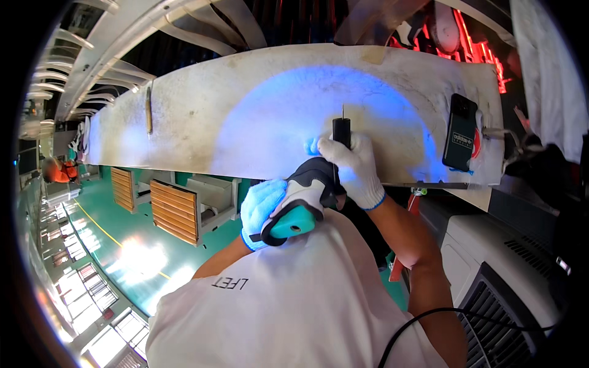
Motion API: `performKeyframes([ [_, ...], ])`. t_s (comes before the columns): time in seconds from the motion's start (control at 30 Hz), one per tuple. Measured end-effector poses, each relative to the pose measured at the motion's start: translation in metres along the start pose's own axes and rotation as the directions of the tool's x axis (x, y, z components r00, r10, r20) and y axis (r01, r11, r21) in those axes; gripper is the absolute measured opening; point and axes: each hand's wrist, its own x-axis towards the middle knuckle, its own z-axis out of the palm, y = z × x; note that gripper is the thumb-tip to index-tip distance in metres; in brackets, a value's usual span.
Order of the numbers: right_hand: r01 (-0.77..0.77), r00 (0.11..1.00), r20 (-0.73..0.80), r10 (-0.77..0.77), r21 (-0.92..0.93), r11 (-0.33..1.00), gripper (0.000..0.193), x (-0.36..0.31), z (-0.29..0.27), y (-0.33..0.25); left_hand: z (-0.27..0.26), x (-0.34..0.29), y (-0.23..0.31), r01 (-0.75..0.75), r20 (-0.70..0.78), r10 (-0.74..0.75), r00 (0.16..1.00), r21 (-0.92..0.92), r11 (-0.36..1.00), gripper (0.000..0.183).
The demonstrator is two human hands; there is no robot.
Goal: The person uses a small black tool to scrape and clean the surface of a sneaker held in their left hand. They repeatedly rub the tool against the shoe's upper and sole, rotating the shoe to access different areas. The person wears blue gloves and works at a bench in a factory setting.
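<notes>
My left hand (261, 208), in a white knit glove tinted blue, is wrapped around a teal, grey and black handheld power tool (305, 191). The tool is tilted over the near edge of a long, pale, stained worktop (184, 122), its rounded teal end toward my body. Beyond its front, my right hand (356, 165), also gloved, is closed on a black cylindrical piece (342, 131) with a thin metal pin pointing away from me. Whether this piece is joined to the tool is hidden by my right hand. A wide patch of blue light falls on the worktop around them.
A dark phone (461, 132) lies at the worktop's right end. A thin stick-like tool (148, 110) rests at left. Wood-slatted units (174, 210) stand on the green floor. At right are a grey machine (491, 245) and a black cable (472, 311). A person in orange (60, 171) is far left.
</notes>
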Motion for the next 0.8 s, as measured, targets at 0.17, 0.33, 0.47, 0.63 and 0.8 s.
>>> performKeyframes([
  [0.17,0.059,0.98,0.196,0.041,-0.478,0.876,0.033,0.014,0.028,-0.043,0.045,-0.014,-0.012,-0.087,-0.421,0.065,0.904,-0.031,0.996,0.077],
  [0.33,0.127,0.926,0.374,0.046,-0.424,0.897,0.028,0.039,0.029,-0.047,0.001,0.012,-0.002,0.168,0.03,-0.165,0.986,-0.133,0.977,0.051],
  [0.47,-0.049,0.997,0.062,0.035,0.244,0.968,0.031,0.031,0.006,0.0,-0.012,0.045,0.02,0.237,0.136,-0.223,0.965,-0.096,0.967,0.042],
  [0.63,-0.015,0.999,0.043,0.011,0.086,0.996,0.027,0.024,0.013,-0.011,-0.011,0.025,0.01,0.14,0.074,-0.132,0.988,-0.106,0.985,0.063],
  [0.8,-0.162,0.94,0.185,0.287,-0.499,0.852,0.021,0.026,0.026,-0.053,0.002,0.006,0.005,-0.013,-0.129,0.014,0.992,0.011,1.0,0.065],
])
